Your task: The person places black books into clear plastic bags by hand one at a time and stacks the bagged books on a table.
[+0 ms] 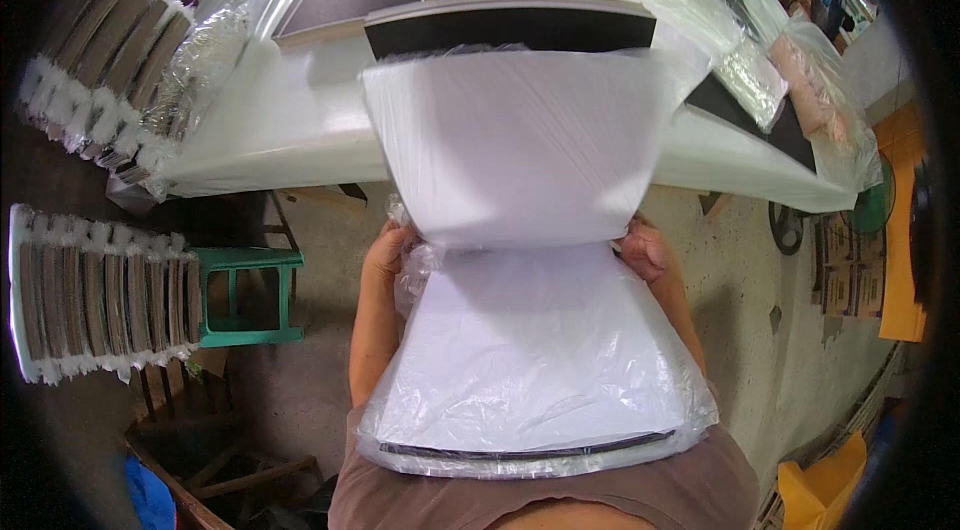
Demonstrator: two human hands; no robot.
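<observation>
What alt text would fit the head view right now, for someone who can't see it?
A person's left hand and right hand grip the sides of a flat white panel being slid into a clear plastic bag resting against their torso. Beyond is a plastic-covered worktable; a green stool and rows of stacked boards stand at left.

White board (530,350) in clear plastic bag (520,140) being gripped at both side edges: left hand (385,255) at left edge, right hand (645,250) at right. Bag mouth lying above grips, over white table (270,130); green stool (245,295) standing left of left hand.
</observation>
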